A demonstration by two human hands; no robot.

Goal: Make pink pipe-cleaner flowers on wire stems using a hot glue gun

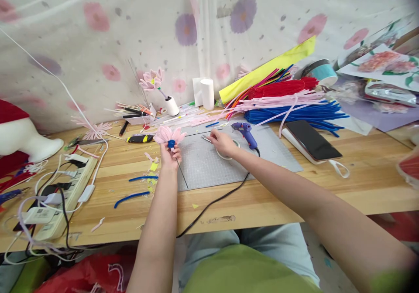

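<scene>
My left hand (170, 155) is closed around the stem of a pink pipe-cleaner flower (169, 134) with a blue centre; a thin wire stem (182, 174) trails down from my fist over the grey cutting mat (212, 166). My right hand (222, 142) reaches across the mat, fingers pinched on a small metal tool (206, 138), perhaps scissors or tweezers. Beside that hand lie a roll of tape (230, 152) and a blue glue gun (245, 132).
Bundles of blue, pink and red pipe cleaners (288, 105) are heaped at the back right, near a phone (312, 140). A power strip (62, 197) with tangled cables sits left. The glue gun's black cord (216, 201) crosses the table's front edge. Blue scraps (131, 197) lie loose.
</scene>
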